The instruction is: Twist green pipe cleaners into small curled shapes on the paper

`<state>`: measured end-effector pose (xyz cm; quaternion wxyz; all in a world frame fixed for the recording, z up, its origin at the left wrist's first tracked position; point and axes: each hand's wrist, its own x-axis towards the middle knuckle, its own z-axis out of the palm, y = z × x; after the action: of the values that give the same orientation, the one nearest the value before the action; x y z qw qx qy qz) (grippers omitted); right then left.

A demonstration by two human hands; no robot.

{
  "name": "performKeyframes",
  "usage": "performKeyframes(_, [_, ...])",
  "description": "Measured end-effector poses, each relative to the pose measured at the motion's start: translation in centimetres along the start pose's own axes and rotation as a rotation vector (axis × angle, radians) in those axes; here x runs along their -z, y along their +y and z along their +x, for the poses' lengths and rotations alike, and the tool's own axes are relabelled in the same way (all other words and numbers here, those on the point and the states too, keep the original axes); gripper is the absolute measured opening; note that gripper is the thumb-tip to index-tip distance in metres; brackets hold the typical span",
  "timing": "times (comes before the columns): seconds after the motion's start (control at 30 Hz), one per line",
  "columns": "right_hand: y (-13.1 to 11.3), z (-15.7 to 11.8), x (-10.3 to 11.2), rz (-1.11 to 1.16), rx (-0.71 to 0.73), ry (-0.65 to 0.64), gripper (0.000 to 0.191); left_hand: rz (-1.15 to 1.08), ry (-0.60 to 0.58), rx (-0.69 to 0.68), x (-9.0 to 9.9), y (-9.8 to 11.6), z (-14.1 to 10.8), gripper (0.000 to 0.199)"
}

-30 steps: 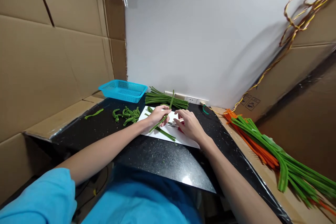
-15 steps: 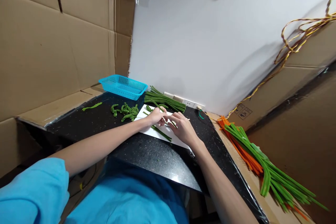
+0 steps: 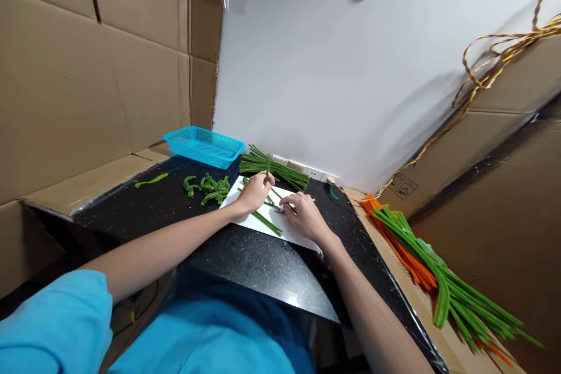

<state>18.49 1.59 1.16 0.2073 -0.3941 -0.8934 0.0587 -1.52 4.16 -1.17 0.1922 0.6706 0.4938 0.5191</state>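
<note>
Fuzzy green coils (image 3: 216, 191) are lying left, my left hand (image 3: 255, 191) is pinching a fuzzy stem (image 3: 268, 170) at the far side of a white sheet (image 3: 293, 234), my right hand (image 3: 302, 215) is curling by a metal tool (image 3: 279, 209), whether gripping it I cannot tell

Black table (image 3: 258, 263): sheet (image 3: 294, 235), green curls (image 3: 211, 183)

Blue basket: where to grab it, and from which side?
Likely best: pinch the near long rim of the blue basket around mid-length, from the front and above. It sits opening up, with a rim to hook fingers under. The white wall stands behind, cardboard to the left, and the green bundle near its right end.
</note>
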Motion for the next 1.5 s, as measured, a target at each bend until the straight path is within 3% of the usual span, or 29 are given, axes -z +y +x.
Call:
performKeyframes(0.17, [-0.4,0.3,1.0,0.550,-0.038,0.053,0.036,-0.183,0.030,0.166,0.2,-0.9,0.6,0.008])
performKeyframes(0.27, [-0.2,0.1,1.6,0.813,-0.088,0.027,0.029,-0.345,0.042,0.245,0.2,-1.0,0.9,0.024])
performKeyframes(0.37, [0.3,-0.3,1.9,0.934,-0.155,0.011,0.033,-0.383,0.021,0.259,0.2,-0.6,0.9,0.031])
performKeyframes(0.57, [1.5,0.1,1.1,0.976,-0.222,0.260,0.038,-0.453,-0.102,0.308,0.5,0.7,0.5,0.027])
performKeyframes(0.77, [2.2,0.6,0.6,0.984,-0.187,0.435,0.035,-0.428,-0.272,0.219,0.3,0.7,0.0,0.021])
performKeyframes(0.9, [1.8,0.4,0.5,0.889,-0.225,0.328,0.042,-0.401,-0.347,0.055,-0.2,0.2,-0.4,0.049])
performKeyframes(1.0, [1.1,0.3,0.2,0.888,-0.243,0.251,0.046,-0.396,-0.362,0.004,-0.2,0.2,-0.6,0.057])
performKeyframes(1.2, [0.2,0.5,0.0,0.913,-0.223,0.201,0.048,-0.513,-0.479,0.065,-0.1,0.7,-0.9,0.061])
performKeyframes(1.5, [0.6,0.7,-0.4,0.972,-0.168,0.333,0.044,-0.698,-0.629,0.189,-0.3,0.8,-1.0,0.066])
